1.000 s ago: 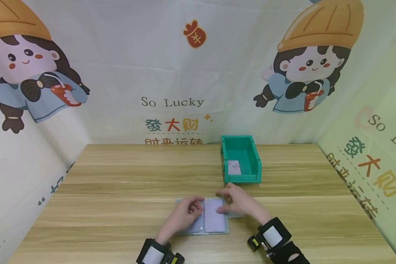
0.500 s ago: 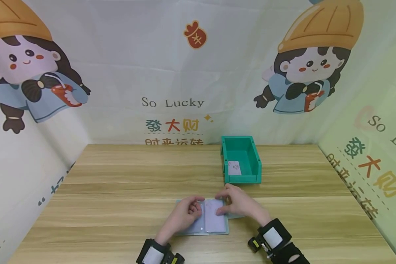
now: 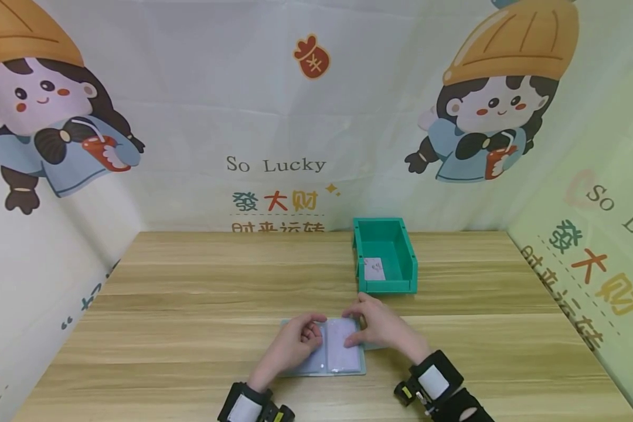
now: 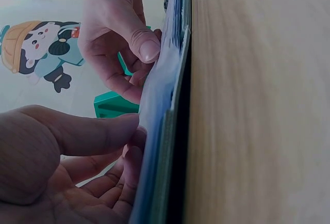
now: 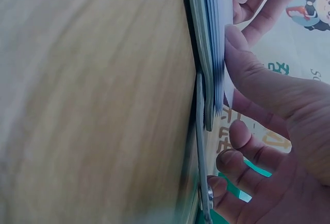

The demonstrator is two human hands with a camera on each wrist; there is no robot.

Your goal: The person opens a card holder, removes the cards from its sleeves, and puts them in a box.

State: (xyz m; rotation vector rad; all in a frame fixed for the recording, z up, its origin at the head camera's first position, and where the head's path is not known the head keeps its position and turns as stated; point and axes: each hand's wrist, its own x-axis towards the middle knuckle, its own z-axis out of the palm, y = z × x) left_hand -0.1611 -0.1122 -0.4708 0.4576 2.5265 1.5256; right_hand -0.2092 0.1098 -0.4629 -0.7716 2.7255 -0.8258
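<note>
A small card album (image 3: 343, 372) lies open on the table with clear pocket pages. My left hand (image 3: 293, 343) is over its left page, thumb and fingertips drawn together at the clear sleeve (image 4: 154, 97) near the middle fold. My right hand (image 3: 382, 325) is at the right page, thumb on its face and index finger by its far edge. Between them, in the right wrist view, it pinches a thin white card (image 5: 229, 97) that sticks out past the stacked pages (image 5: 214, 43). The card's other end is hidden by the hand and pages.
A green open-front bin (image 3: 387, 286) stands behind the album, with a printed card (image 3: 374, 269) lying inside. A closing strap (image 3: 373, 346) with a metal snap (image 5: 210, 195) juts from the album's right side. A printed cloth (image 3: 274, 117) hangs behind the wooden table (image 3: 216, 281).
My right thumb and index finger have slid slightly toward me along the right page. The left hand stays in place.
</note>
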